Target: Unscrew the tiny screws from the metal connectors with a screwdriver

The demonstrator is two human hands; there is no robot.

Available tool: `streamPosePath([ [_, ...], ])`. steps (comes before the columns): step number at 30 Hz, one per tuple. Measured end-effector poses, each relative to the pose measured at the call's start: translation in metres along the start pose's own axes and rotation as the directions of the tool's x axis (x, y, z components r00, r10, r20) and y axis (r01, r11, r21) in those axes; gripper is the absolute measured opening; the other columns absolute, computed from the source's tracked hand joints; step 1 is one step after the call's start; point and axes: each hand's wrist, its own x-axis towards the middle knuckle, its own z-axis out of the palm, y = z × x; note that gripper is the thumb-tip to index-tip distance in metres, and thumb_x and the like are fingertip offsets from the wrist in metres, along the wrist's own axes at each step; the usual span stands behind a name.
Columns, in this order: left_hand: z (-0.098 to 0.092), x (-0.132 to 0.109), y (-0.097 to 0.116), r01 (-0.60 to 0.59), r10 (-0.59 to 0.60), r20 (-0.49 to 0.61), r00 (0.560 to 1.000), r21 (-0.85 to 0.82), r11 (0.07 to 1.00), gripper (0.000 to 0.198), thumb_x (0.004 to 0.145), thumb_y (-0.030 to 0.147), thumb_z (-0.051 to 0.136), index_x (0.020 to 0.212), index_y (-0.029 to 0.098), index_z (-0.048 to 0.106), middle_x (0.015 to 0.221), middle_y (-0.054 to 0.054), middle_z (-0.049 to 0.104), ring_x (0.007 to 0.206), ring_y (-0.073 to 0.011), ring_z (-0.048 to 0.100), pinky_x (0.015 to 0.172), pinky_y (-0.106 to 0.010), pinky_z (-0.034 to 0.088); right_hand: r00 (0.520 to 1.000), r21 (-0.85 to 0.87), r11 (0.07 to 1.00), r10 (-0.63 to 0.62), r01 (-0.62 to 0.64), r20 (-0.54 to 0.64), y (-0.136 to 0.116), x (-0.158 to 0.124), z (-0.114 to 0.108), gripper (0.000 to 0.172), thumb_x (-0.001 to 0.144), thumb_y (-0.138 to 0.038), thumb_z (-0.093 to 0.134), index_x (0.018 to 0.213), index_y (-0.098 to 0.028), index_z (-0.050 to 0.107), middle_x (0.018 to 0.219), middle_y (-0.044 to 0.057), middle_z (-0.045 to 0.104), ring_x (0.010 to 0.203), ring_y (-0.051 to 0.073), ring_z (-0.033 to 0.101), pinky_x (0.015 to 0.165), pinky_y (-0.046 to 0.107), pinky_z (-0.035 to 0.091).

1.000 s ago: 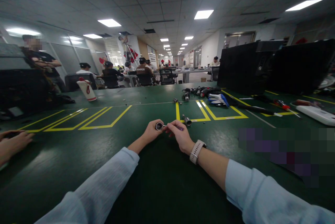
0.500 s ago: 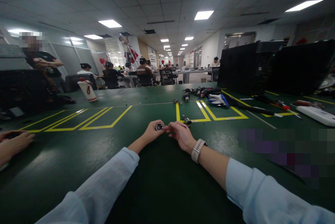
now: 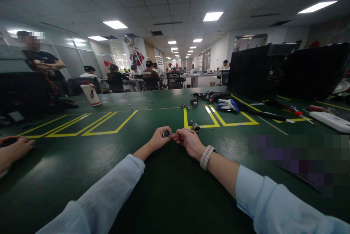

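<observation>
From the head view, my left hand is closed around a round metal part, open end facing me, over a green table. My right hand pinches a thin rod — aimed at that part; I cannot tell whether they touch. Just beyond lies a metal fitting; farther off, a blue-and-white glove.

The left arm and right arm stretch forward from the lower corners and slant inward, forearms bare near the wrists, the left hand curled in a grip, the right hand just beside it, its bent fingers pinched and pointing leftward.
</observation>
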Motion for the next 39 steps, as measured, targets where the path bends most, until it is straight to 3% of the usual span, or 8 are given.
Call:
streamPosePath([
  [4,0.0,0.0,0.001,0.002,-0.002,0.001,1.0,0.006,1.0,0.018,0.067,0.028,0.064,0.065,0.014,0.052,0.057,0.005,0.049,0.052,-0.008,0.042,0.048,-0.019,0.035,0.999,-0.046,0.998,-0.038,0.038,-0.002,0.002,-0.002,0.002,0.014,0.065,-0.029,0.062,0.061,-0.017,0.055,0.061,0.003,0.066,0.058,0.013,0.058,0.056,0.026,0.041],
  [8,0.0,0.0,0.002,0.014,-0.013,-0.01,1.0,0.032,0.999,0.021,0.068,0.031,0.064,0.065,0.015,0.052,0.057,0.004,0.05,0.052,-0.0086,0.044,0.048,-0.019,0.036,0.988,-0.14,0.979,-0.155,0.151,-0.017,0.004,-0.004,0.004,0.015,0.069,-0.03,0.06,0.06,-0.019,0.054,0.059,0.0,0.063,0.058,0.014,0.055,0.057,0.026,0.04],
  [13,0.0,0.0,0.003,0.009,-0.008,-0.007,1.0,0.08,0.997,0.019,0.069,0.031,0.061,0.063,0.014,0.053,0.057,0.004,0.051,0.053,-0.0095,0.045,0.048,-0.02,0.035,0.949,-0.312,0.9,-0.316,0.306,0.021,0.004,-0.009,0.004,0.016,0.072,-0.031,0.06,0.06,-0.021,0.057,0.063,-0.003,0.057,0.063,0.014,0.05,0.062,0.027,0.038],
  [17,0.001,0.0,0.004,-0.005,0.004,0.011,1.0,0.116,0.993,0.011,0.067,0.023,0.059,0.062,0.015,0.054,0.055,0.004,0.05,0.053,-0.01,0.045,0.049,-0.02,0.034,0.932,-0.408,0.843,-0.358,0.351,0.062,0.006,-0.011,0.005,0.013,0.069,-0.025,0.063,0.057,-0.023,0.059,0.06,-0.004,0.052,0.062,0.014,0.045,0.064,0.027,0.034],
  [23,0.002,0.0,0.007,-0.026,0.021,0.034,0.999,0.157,0.987,0.015,0.067,0.027,0.061,0.06,0.015,0.054,0.055,0.005,0.049,0.054,-0.0101,0.044,0.05,-0.021,0.033,0.943,-0.381,0.875,-0.333,0.298,-0.027,0.012,-0.004,0.005,0.019,0.066,-0.023,0.062,0.05,-0.022,0.054,0.054,-0.004,0.051,0.059,0.014,0.045,0.062,0.027,0.035],
  [32,0.001,0.001,0.003,-0.03,0.027,0.02,0.999,0.157,0.987,0.027,0.069,0.039,0.062,0.063,0.015,0.052,0.059,0.004,0.049,0.055,-0.01,0.044,0.051,-0.021,0.035,0.987,-0.121,0.987,-0.115,0.101,-0.114,0.012,0.002,0.002,0.014,0.065,-0.027,0.059,0.056,-0.018,0.053,0.052,0.001,0.06,0.05,0.013,0.053,0.053,0.027,0.042],
  [39,0.001,0.001,0.004,-0.043,0.038,0.035,0.999,0.162,0.986,0.025,0.071,0.036,0.062,0.061,0.015,0.052,0.057,0.004,0.047,0.054,-0.0096,0.043,0.051,-0.021,0.034,0.982,-0.114,0.986,-0.14,0.125,-0.127,0.006,-0.003,0.004,0.016,0.067,-0.022,0.06,0.053,-0.018,0.053,0.052,0.0,0.061,0.052,0.012,0.054,0.053,0.025,0.041],
])
